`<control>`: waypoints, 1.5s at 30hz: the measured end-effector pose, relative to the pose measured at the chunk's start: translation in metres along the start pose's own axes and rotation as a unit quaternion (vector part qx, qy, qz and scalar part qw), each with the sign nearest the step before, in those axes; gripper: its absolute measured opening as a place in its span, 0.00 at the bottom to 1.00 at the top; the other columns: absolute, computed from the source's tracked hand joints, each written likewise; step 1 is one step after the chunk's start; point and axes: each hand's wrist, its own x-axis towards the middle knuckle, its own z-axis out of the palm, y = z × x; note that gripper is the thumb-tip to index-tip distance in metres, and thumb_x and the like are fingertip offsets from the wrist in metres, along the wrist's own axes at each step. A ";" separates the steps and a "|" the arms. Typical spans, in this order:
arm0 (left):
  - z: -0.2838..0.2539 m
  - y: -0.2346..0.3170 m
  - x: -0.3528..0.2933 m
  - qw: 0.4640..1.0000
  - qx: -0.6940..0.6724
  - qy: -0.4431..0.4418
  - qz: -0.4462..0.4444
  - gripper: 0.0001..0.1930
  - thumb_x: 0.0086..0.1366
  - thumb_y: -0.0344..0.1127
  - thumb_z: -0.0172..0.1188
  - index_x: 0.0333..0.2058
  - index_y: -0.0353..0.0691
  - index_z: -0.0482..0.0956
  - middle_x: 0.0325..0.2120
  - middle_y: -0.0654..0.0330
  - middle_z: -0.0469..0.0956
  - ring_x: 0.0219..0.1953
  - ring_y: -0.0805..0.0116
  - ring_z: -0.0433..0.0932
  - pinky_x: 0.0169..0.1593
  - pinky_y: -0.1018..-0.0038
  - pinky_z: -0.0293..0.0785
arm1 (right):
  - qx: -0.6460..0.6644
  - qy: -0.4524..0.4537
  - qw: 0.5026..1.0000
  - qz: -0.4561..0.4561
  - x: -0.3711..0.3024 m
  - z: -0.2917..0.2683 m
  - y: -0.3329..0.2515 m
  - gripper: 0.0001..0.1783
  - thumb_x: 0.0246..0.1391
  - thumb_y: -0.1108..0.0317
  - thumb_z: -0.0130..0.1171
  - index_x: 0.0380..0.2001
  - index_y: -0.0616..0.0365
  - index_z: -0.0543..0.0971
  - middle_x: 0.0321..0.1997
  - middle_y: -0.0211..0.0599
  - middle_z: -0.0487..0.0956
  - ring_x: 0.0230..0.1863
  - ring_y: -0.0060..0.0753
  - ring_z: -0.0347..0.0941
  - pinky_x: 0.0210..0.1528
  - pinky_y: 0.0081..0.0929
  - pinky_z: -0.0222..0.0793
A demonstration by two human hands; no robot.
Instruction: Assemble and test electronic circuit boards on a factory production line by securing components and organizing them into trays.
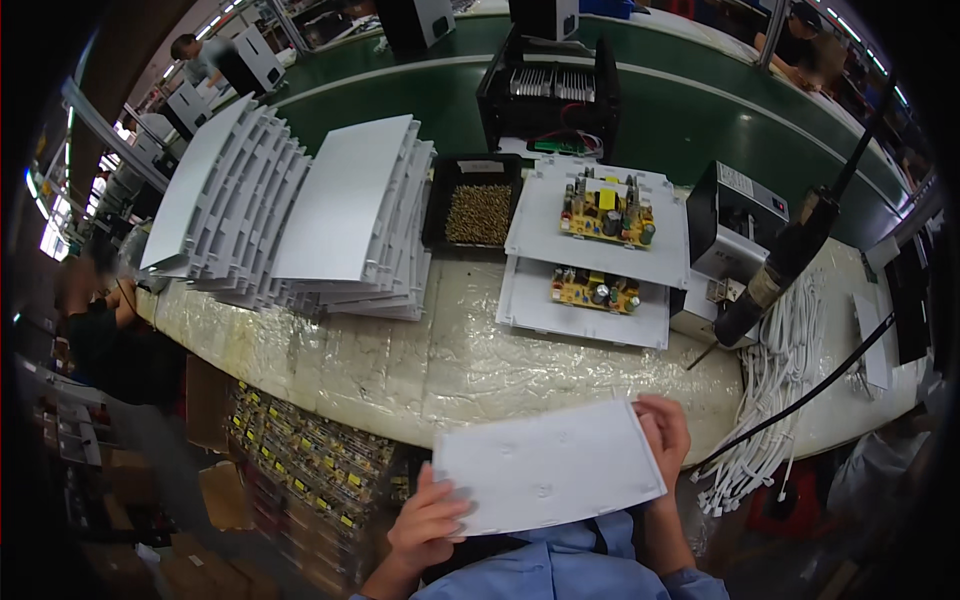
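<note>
Close in front of me, a white rectangular panel (550,465) with a few small raised spots is tilted between my hands. My left hand (428,520) grips its left edge, fingers lying over the face. At the opposite edge my right hand (664,432) is closed round the upper right corner, its fingertips partly behind the panel. Farther off on the bench stand two white panels: an upper panel (535,225) bearing a yellow circuit board (608,212), and a lower panel (525,310) bearing another circuit board (595,290).
Stacks of white panels (345,210) stand at the left, beside a black tray (432,205) of small brass-coloured screws (478,215). An electric screwdriver (775,275) hangs right, near bundled white cables (785,380). Behind, a black housing (550,95) sits on the green conveyor (690,125). People work farther away.
</note>
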 end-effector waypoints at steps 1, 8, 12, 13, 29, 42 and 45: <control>0.004 -0.002 0.001 0.998 -0.031 -0.045 -0.025 0.07 0.63 0.27 0.64 0.35 0.40 0.74 0.42 0.51 0.83 0.54 0.46 0.78 0.67 0.43 0.59 | 0.106 -0.007 0.992 0.063 0.001 -0.008 -0.004 0.12 0.67 0.69 0.51 0.46 0.68 0.76 0.36 0.39 0.80 0.37 0.26 0.77 0.43 0.22 0.72; 0.007 -0.027 0.018 0.985 -0.089 -0.149 -0.015 0.11 0.57 0.20 0.64 0.38 0.37 0.78 0.44 0.49 0.82 0.54 0.47 0.79 0.65 0.49 0.64 | 0.070 -0.049 0.990 0.109 0.000 -0.029 -0.010 0.19 0.70 0.58 0.47 0.43 0.66 0.77 0.38 0.39 0.78 0.38 0.24 0.75 0.44 0.20 0.69; 0.008 -0.021 0.035 0.986 -0.063 -0.154 0.015 0.05 0.59 0.24 0.64 0.34 0.36 0.79 0.37 0.49 0.84 0.44 0.47 0.84 0.58 0.50 0.73 | -0.064 -0.082 0.993 -0.049 0.003 -0.030 -0.019 0.15 0.66 0.64 0.50 0.43 0.66 0.78 0.41 0.41 0.77 0.43 0.28 0.72 0.47 0.23 0.67; 0.009 -0.019 0.035 0.990 -0.031 -0.129 0.035 0.05 0.59 0.25 0.64 0.34 0.36 0.79 0.37 0.49 0.84 0.42 0.48 0.84 0.53 0.53 0.77 | -0.052 -0.073 0.994 -0.063 0.002 -0.029 -0.024 0.12 0.64 0.68 0.53 0.44 0.65 0.79 0.43 0.42 0.77 0.45 0.31 0.71 0.49 0.26 0.66; 0.002 0.031 0.044 0.952 0.242 -0.149 0.111 0.18 0.49 0.29 0.68 0.42 0.40 0.86 0.21 0.67 0.61 0.19 0.74 0.68 0.20 0.76 0.66 | 0.100 -0.387 0.902 0.166 -0.028 0.038 -0.047 0.27 0.64 0.75 0.54 0.65 0.62 0.64 0.58 0.44 0.74 0.51 0.30 0.75 0.55 0.25 0.70; 0.105 0.013 0.077 0.970 -0.050 -0.233 -0.057 0.27 0.64 0.33 0.60 0.59 0.27 0.67 0.57 0.44 0.66 0.57 0.46 0.69 0.61 0.60 0.68 | -0.159 -0.063 0.985 0.004 -0.007 -0.001 -0.029 0.28 0.64 0.73 0.50 0.67 0.63 0.62 0.71 0.45 0.62 0.72 0.42 0.56 0.73 0.37 0.47; 0.086 -0.008 0.064 0.984 -0.001 -0.177 0.018 0.22 0.62 0.29 0.62 0.55 0.33 0.74 0.50 0.47 0.73 0.51 0.49 0.75 0.54 0.60 0.74 | -0.266 -0.090 0.959 -0.045 -0.003 -0.008 -0.028 0.26 0.61 0.75 0.51 0.63 0.63 0.68 0.69 0.47 0.65 0.72 0.46 0.56 0.73 0.40 0.47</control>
